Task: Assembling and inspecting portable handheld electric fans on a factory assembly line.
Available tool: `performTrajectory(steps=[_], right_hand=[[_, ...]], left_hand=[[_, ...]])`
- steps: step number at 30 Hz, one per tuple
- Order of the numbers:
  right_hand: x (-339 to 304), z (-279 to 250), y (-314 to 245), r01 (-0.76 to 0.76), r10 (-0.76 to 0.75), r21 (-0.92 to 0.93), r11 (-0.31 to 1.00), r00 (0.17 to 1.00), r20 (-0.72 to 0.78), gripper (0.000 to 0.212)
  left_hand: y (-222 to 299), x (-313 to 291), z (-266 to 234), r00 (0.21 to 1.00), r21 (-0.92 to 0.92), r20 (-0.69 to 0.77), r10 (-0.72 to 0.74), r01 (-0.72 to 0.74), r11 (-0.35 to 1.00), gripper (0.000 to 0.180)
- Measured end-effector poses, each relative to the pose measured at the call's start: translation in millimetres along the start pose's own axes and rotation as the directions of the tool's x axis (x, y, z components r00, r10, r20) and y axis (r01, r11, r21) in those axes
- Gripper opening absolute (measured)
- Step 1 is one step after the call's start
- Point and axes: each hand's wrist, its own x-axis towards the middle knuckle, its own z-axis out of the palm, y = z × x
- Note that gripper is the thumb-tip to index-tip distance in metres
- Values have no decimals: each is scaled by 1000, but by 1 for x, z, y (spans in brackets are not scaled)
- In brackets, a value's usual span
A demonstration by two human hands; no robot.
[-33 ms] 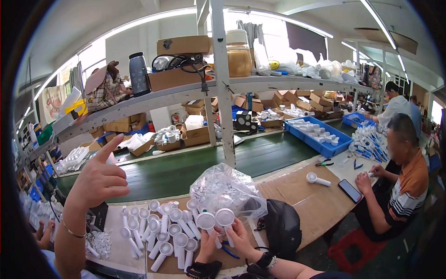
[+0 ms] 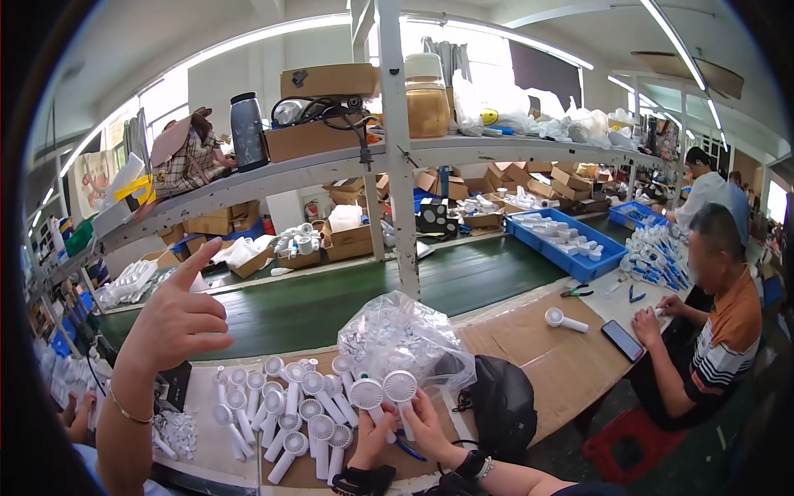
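Observation:
Two white handheld fans are held side by side near the bottom middle, their round grilles facing up. My left hand (image 2: pixel 375 438) is closed around the handle of the left fan (image 2: pixel 366 394). The handle of the right fan (image 2: pixel 400 386) is gripped by my right hand (image 2: pixel 428 426). Just left of them, several more white fans (image 2: pixel 313 382) lie close together on the bench. Behind the held fans sits a clear plastic bag (image 2: pixel 401 335) full of small pale parts. Blue-handled pliers (image 2: pixel 409 449) lie partly hidden by my right hand.
Another person's raised hand (image 2: pixel 178 318) points at left. A black bag (image 2: pixel 502 405) lies right of my hands. A co-worker (image 2: pixel 719 322) sits at right near a phone (image 2: pixel 622 340) and a lone fan (image 2: pixel 566 320). A green conveyor belt (image 2: pixel 471 277) and blue bin (image 2: pixel 571 260) lie beyond.

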Motion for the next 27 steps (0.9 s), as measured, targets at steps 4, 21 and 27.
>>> performTrajectory(steps=[4, 21, 27], right_hand=[[-10, -4, 10, -3, 28, -201, 979, 992, 123, 42], [283, -5, -323, 732, -600, -596, 330, 650, 466, 21], [450, -58, -375, 438, -853, -898, -46, 450, 263, 53]], left_hand=[[-9, -9, -9, 996, 177, -77, 51, -37, 983, 41], [256, 51, -115, 875, 774, 452, 171, -481, 412, 8], [332, 68, -97, 715, 705, 694, 86, -650, -285, 6]])
